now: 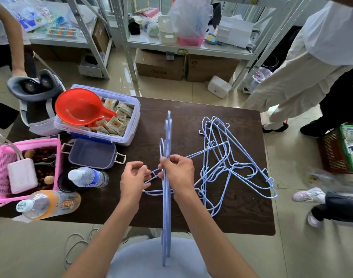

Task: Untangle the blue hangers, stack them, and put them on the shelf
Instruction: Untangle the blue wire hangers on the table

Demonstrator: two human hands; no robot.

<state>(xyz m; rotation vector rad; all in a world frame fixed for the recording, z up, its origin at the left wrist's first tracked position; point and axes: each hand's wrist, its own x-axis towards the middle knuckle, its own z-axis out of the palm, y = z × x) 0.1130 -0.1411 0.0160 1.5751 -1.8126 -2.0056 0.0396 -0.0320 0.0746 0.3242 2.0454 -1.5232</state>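
Head view: the right hand (pixel 178 171) grips a stack of blue hangers (pixel 166 197) held on edge above the table's near edge, their hooks pointing away from the person. The left hand (pixel 132 180) pinches the end of one more hanger (pixel 151 190) lying beneath the stack, apparently about to join it. A tangled pile of hangers (pixel 231 167) lies toward the right edge of the dark table (pixel 191 109). Judged from this, untangling is partly done; the pile, the final stacking and the trip to the metal shelf (pixel 187 48) beyond the far edge remain.
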